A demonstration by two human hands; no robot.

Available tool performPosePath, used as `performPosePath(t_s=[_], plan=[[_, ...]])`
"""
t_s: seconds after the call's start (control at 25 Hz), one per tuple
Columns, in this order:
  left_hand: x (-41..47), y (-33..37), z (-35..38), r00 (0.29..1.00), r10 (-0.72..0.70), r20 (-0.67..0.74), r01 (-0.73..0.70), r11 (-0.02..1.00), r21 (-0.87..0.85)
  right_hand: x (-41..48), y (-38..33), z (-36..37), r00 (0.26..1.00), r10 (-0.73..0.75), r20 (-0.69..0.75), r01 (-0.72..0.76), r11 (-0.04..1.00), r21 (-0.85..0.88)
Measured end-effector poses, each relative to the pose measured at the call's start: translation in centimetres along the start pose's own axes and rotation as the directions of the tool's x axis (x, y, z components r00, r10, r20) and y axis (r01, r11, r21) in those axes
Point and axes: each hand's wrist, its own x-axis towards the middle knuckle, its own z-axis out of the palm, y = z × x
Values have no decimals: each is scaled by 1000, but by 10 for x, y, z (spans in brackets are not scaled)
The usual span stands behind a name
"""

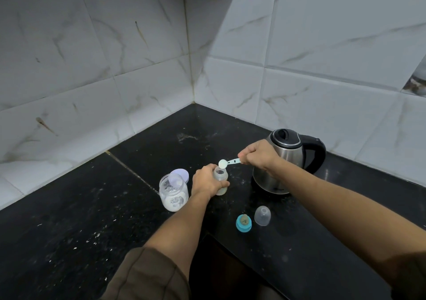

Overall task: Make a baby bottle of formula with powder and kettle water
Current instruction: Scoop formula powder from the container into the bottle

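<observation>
A clear baby bottle [220, 176] stands open on the black counter [69, 226], and my left hand [205, 181] grips its body. My right hand [259, 154] pinches the handle of a white measuring scoop [227, 163], whose bowl sits just above the bottle's mouth. A glass jar of white powder [173, 193] stands open to the left of the bottle, its pale lid [182, 174] lying behind it. The steel kettle [285, 161] with a black handle stands to the right, partly behind my right wrist.
The blue teat ring [243, 223] and the clear bottle cap [262, 215] rest on the counter in front of the kettle. White marble-pattern tiled walls [138, 57] meet in a corner behind. The counter's front edge runs diagonally at lower right.
</observation>
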Motion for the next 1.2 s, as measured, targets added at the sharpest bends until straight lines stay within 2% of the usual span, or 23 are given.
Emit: performPosePath(t_s=[0.16,0.24,0.28,0.36,0.4,0.44,0.52,0.64,0.8,1.0,1.08,1.12,1.2], plan=[[4,7,-6,998,43,-52,-43,999,-12,0,-1,-1,972,-231,-30,220,953,-210],[7,11,-10,996,65,-63,-66,998,-19,-3,2,1,914,-405,9,386,865,-322],[9,13,-12,995,72,-69,-73,997,-16,-4,6,3,850,-525,45,497,770,-400],[10,16,-14,993,79,-82,-80,997,-3,-4,15,7,628,-770,110,673,467,-573],[10,17,-15,993,81,-85,-81,997,2,-2,19,8,531,-834,150,699,331,-634],[11,18,-15,993,81,-86,-81,997,5,-2,21,9,464,-864,197,706,227,-671],[11,21,-16,993,85,-85,-85,996,9,-1,24,7,375,-892,253,696,91,-712],[11,24,-18,992,96,-85,-96,995,7,-2,28,-1,281,-919,277,661,-24,-750],[10,24,-19,992,101,-80,-101,995,3,-5,32,-8,210,-934,288,643,-90,-761],[9,23,-17,992,106,-68,-105,994,14,-5,35,-8,209,-923,323,655,-113,-747],[9,20,-16,993,102,-63,-101,995,8,-5,34,-7,241,-932,269,688,-31,-725],[8,19,-16,994,94,-60,-94,996,4,-4,33,-6,277,-938,206,714,58,-698],[7,14,-13,997,70,-40,-70,998,3,-3,28,-4,396,-917,47,743,290,-603]])
